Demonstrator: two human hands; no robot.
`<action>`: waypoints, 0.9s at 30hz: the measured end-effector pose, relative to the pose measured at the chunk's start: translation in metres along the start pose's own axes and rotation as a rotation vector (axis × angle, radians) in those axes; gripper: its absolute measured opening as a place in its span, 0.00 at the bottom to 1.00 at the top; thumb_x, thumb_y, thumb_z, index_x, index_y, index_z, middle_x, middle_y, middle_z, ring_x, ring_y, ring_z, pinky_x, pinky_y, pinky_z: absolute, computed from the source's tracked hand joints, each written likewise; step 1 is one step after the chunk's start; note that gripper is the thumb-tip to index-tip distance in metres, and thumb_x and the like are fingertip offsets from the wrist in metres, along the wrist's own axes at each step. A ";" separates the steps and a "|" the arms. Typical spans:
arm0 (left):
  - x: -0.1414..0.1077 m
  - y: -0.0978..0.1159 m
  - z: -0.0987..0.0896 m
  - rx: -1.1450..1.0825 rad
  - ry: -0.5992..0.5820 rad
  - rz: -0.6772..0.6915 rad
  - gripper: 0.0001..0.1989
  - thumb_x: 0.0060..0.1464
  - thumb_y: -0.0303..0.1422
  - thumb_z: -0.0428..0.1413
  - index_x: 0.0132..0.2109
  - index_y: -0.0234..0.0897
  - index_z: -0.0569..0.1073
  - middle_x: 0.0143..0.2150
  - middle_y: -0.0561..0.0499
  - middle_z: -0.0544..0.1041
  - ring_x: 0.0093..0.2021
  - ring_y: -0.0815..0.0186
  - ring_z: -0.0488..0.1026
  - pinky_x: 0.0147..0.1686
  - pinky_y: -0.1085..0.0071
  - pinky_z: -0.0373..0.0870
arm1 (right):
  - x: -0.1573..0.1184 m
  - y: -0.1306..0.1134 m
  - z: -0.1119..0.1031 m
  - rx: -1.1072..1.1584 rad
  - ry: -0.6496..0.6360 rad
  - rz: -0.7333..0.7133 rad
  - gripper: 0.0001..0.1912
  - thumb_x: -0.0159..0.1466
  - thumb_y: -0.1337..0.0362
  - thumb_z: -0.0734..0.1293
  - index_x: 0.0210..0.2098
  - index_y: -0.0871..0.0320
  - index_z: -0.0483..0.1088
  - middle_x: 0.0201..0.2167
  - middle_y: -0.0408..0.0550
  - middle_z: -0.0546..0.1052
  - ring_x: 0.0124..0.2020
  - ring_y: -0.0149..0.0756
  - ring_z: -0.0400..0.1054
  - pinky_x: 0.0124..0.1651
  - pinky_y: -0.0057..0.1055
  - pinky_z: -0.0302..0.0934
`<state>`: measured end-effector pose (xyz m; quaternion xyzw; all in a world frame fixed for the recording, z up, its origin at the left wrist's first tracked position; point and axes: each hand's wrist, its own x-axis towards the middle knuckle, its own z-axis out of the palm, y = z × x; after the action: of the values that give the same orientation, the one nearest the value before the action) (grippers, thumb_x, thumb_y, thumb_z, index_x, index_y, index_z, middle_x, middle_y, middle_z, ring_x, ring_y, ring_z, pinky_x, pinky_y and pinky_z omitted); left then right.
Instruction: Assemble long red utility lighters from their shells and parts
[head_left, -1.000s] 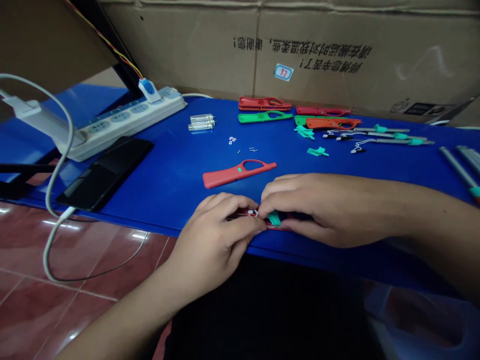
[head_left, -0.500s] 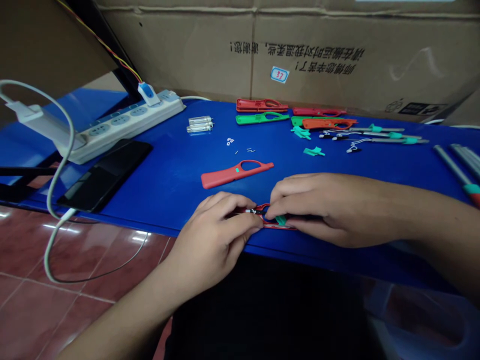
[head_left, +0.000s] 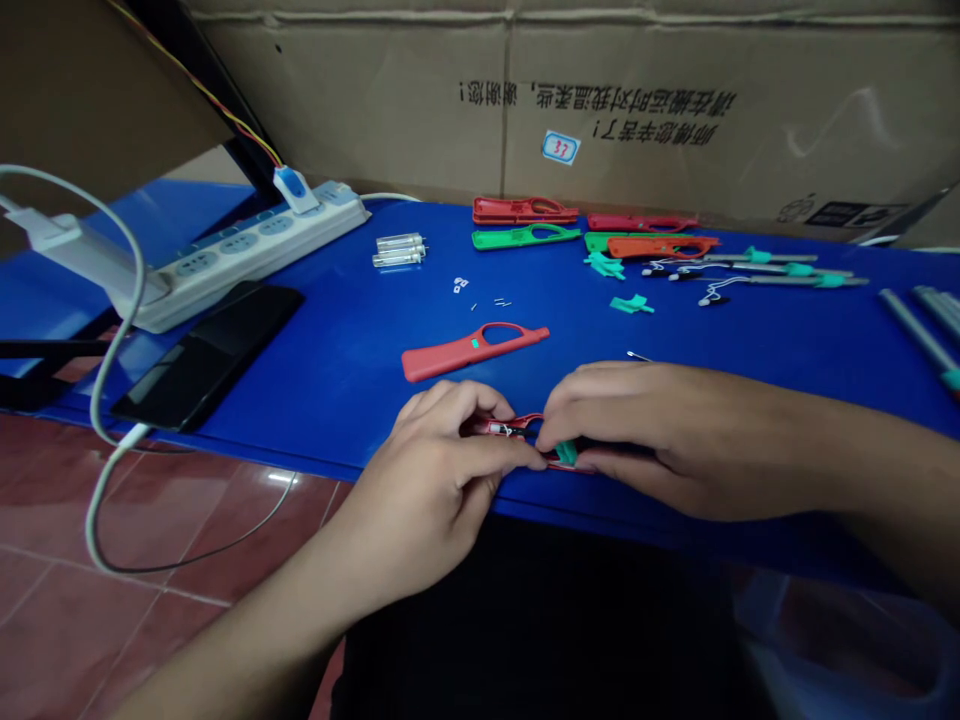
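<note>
A red lighter casing half point(head_left: 529, 420) lies open side up at the table's front edge, with a black igniter and white wire inside. My left hand point(head_left: 442, 470) grips its left part, thumb stretched along the near rim. At the trigger loop, my right hand point(head_left: 637, 430) is closed on the casing, fingertips beside a green trigger point(head_left: 566, 453). The casing's right end is hidden under that hand. Just beyond lies a second red casing half point(head_left: 472, 350), outer side up. A thin metal tip point(head_left: 637, 356) shows past my right knuckles.
Red, green and orange casing halves point(head_left: 525, 210) lie along the cardboard box point(head_left: 375, 100). Near them are loose green triggers point(head_left: 631, 304), metal lighter tubes point(head_left: 795, 268), clear fuel tanks point(head_left: 399, 250) and tiny metal parts point(head_left: 501, 301). A power strip point(head_left: 247, 250) and phone point(head_left: 210, 355) occupy the left.
My left thumb has slid right along the near rim, uncovering more of the igniter and wire. The thin metal tip now shows above my right hand, which has shifted slightly lower.
</note>
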<state>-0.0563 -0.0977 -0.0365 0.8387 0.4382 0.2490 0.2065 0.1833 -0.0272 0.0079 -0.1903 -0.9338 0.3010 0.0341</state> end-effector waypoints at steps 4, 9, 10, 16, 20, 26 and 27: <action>-0.001 0.000 0.001 0.014 0.018 0.004 0.24 0.59 0.19 0.51 0.50 0.53 0.80 0.50 0.50 0.71 0.49 0.62 0.69 0.48 0.58 0.65 | 0.002 -0.004 0.001 -0.021 -0.002 0.010 0.11 0.70 0.67 0.62 0.49 0.54 0.73 0.44 0.48 0.77 0.46 0.38 0.69 0.48 0.36 0.61; -0.002 0.000 0.003 0.022 0.046 0.022 0.22 0.59 0.19 0.52 0.49 0.53 0.80 0.50 0.50 0.71 0.50 0.61 0.69 0.48 0.57 0.65 | 0.007 -0.006 0.005 -0.016 -0.003 0.048 0.10 0.68 0.69 0.64 0.47 0.55 0.72 0.45 0.48 0.75 0.47 0.38 0.68 0.51 0.36 0.61; -0.002 -0.001 0.003 0.021 0.052 0.025 0.22 0.59 0.20 0.53 0.49 0.53 0.80 0.50 0.50 0.71 0.50 0.61 0.69 0.48 0.57 0.66 | 0.008 -0.006 0.007 -0.009 0.004 0.061 0.10 0.67 0.69 0.64 0.46 0.55 0.73 0.46 0.48 0.75 0.47 0.38 0.68 0.51 0.36 0.61; -0.002 -0.001 0.003 -0.019 0.041 0.019 0.22 0.59 0.19 0.53 0.48 0.52 0.81 0.51 0.50 0.71 0.51 0.61 0.70 0.50 0.57 0.68 | 0.006 -0.005 0.009 0.036 0.101 0.187 0.13 0.65 0.64 0.68 0.49 0.54 0.71 0.46 0.46 0.73 0.44 0.34 0.68 0.45 0.32 0.62; -0.003 -0.002 0.002 -0.021 0.033 0.007 0.21 0.59 0.19 0.54 0.48 0.51 0.81 0.51 0.49 0.71 0.52 0.61 0.70 0.51 0.56 0.68 | 0.007 -0.003 0.005 0.049 0.124 0.256 0.07 0.62 0.61 0.71 0.38 0.56 0.72 0.37 0.43 0.75 0.36 0.32 0.68 0.38 0.30 0.61; -0.002 -0.003 0.004 -0.028 0.023 -0.009 0.21 0.59 0.21 0.54 0.49 0.53 0.80 0.50 0.50 0.71 0.52 0.61 0.70 0.52 0.56 0.68 | 0.006 -0.006 0.004 0.009 0.098 0.182 0.07 0.65 0.64 0.68 0.32 0.55 0.78 0.31 0.42 0.76 0.32 0.29 0.68 0.36 0.28 0.58; -0.002 -0.003 0.004 -0.032 0.019 -0.015 0.20 0.60 0.21 0.55 0.49 0.53 0.80 0.50 0.50 0.71 0.52 0.61 0.70 0.52 0.56 0.68 | 0.006 -0.008 0.005 -0.022 0.103 0.171 0.08 0.66 0.66 0.66 0.33 0.55 0.79 0.30 0.42 0.75 0.32 0.29 0.68 0.36 0.28 0.57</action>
<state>-0.0572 -0.0985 -0.0422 0.8294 0.4425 0.2625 0.2175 0.1745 -0.0340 0.0082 -0.2847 -0.9146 0.2822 0.0539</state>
